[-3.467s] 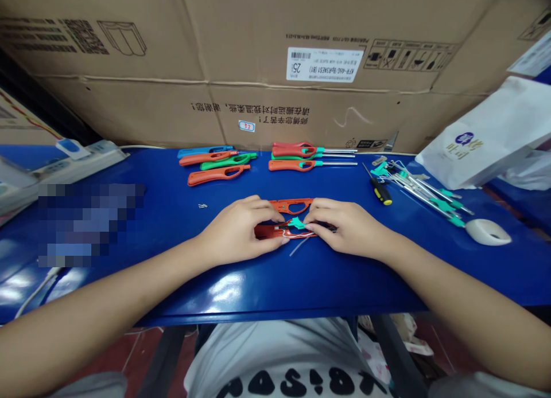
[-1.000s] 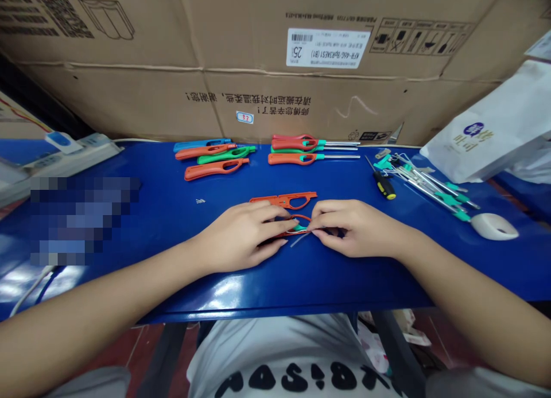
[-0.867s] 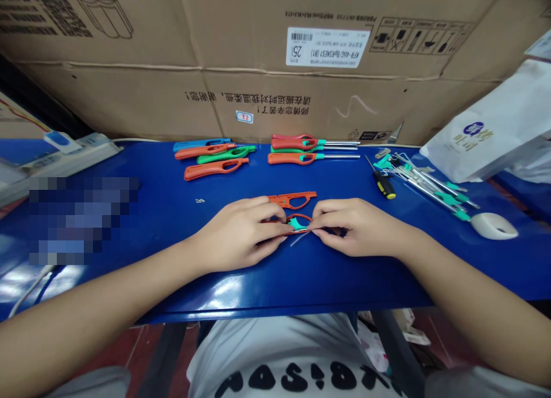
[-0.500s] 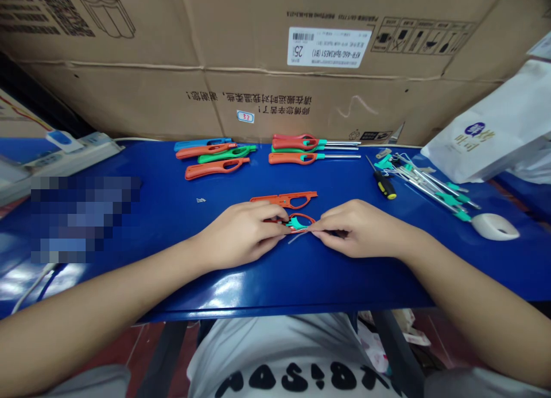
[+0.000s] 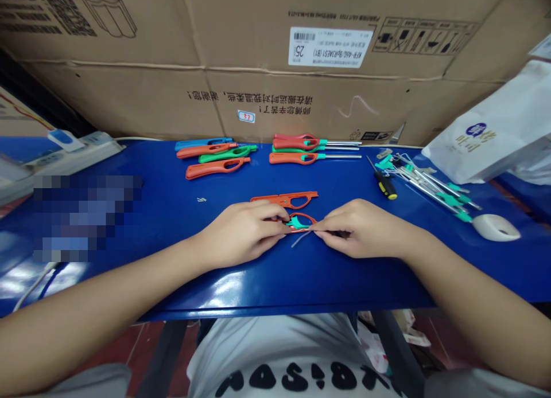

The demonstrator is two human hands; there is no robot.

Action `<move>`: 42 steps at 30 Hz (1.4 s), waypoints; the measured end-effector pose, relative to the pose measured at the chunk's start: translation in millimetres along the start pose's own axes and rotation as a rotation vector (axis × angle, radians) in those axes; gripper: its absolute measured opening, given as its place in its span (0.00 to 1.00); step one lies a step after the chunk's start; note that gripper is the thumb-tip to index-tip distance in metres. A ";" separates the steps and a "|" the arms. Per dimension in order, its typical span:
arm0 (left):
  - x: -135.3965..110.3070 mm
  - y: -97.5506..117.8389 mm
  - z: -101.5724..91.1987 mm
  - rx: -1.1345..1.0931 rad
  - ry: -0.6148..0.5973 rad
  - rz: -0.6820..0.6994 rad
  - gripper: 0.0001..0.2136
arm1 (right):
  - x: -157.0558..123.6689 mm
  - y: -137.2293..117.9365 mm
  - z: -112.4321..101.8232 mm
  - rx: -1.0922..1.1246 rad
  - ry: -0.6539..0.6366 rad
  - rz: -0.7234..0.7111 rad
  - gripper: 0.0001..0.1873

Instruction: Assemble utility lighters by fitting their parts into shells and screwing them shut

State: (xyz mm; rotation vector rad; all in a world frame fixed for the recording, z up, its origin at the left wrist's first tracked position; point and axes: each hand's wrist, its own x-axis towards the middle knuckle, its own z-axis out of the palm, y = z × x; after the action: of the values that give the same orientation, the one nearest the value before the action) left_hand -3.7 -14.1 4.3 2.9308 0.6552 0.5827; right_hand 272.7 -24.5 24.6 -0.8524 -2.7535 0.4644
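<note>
My left hand (image 5: 252,233) is closed over the handle end of an orange lighter casing half (image 5: 310,218), its fingers covering much of it. A teal trigger (image 5: 297,222) sits in the casing by the finger loop. At the casing's right end my right hand (image 5: 357,228) is closed in a pinch on a thin translucent tube (image 5: 300,240), whose free end slants down to the left. What else lies under the right fingertips is hidden. Just behind the hands lies another orange casing half (image 5: 286,199), inner side up.
Lighter handles (image 5: 217,168) lie at the back left, and lighters with metal rods (image 5: 301,157) at the back centre. To the right are a screwdriver (image 5: 384,184), loose rods with teal parts (image 5: 430,186) and a white mouse-shaped object (image 5: 495,227). Small screws (image 5: 201,200) lie left. A cardboard box (image 5: 258,54) stands behind.
The free end of the thin tube has swung slightly downward and right at my right fingertips. Both hands stay in nearly the same place.
</note>
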 end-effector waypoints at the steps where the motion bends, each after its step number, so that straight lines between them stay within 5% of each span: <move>1: 0.1 0.0 -0.1 0.003 -0.002 0.002 0.10 | -0.2 0.2 0.3 -0.006 0.005 -0.001 0.12; 42: 0.2 -1.5 0.6 -0.102 -0.006 -0.033 0.10 | -1.4 1.5 2.9 0.031 0.026 0.019 0.13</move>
State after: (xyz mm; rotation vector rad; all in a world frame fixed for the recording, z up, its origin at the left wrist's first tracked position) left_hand -3.9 -12.7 3.6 2.8204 0.6520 0.5852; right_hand 273.7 -24.7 21.3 -0.8711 -2.7099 0.4943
